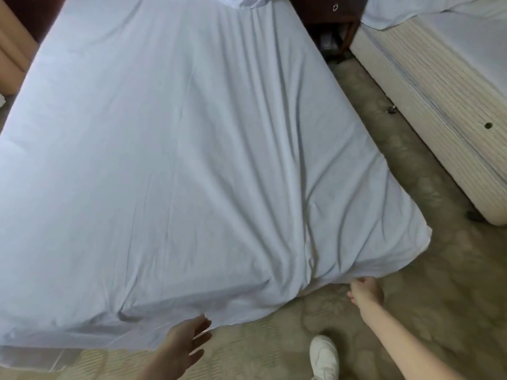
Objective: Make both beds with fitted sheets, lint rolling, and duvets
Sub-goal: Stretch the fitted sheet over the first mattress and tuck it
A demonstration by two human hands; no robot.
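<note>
A white sheet (192, 160) lies spread over the near bed, wrinkled, with its foot edge hanging loose over the carpet. My right hand (366, 290) grips that loose edge near the bed's right foot corner, fingers curled round the cloth. My left hand (189, 341) hovers with fingers spread just below the sheet's hanging edge, holding nothing. The second bed (439, 86) stands at the right, its ribbed mattress side bare and a white sheet (428, 9) bunched on top.
A dark wooden nightstand (329, 15) stands between the beds at the top. Patterned beige carpet (411, 270) runs between and in front of the beds. My white shoe (323, 355) is on the carpet near the foot edge. A tan curtain or chair (13, 50) shows at far left.
</note>
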